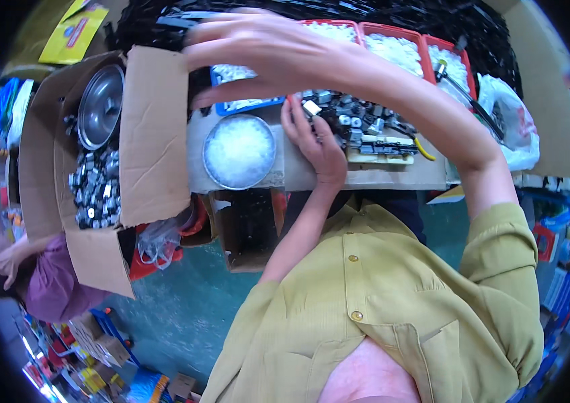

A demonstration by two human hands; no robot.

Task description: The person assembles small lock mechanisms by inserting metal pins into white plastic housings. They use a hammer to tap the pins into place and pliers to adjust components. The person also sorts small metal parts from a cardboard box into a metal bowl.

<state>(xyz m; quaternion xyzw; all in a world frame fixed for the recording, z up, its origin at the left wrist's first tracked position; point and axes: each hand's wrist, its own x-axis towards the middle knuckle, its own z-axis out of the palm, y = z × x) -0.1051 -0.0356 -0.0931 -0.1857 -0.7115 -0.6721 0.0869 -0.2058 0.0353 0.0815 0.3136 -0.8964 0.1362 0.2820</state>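
Note:
My left hand [316, 143] reaches up over the cardboard worktop [365, 178] and pinches a small silver metal part [311, 107] at its fingertips, at the edge of a pile of black and silver metal parts [360, 118]. My right hand [258, 50] crosses over to the left, fingers spread, above a blue tray [248, 105] of small white pieces; nothing shows in its grasp. A round metal dish [239, 152] of white pieces sits just left of my left hand.
Red trays [399, 46] of white pieces line the back. A cardboard box [154, 134] at left holds metal parts [95, 185] and a steel lid [100, 104]. A white plastic bag [515, 115] lies at right. Another person in purple [53, 282] is at lower left.

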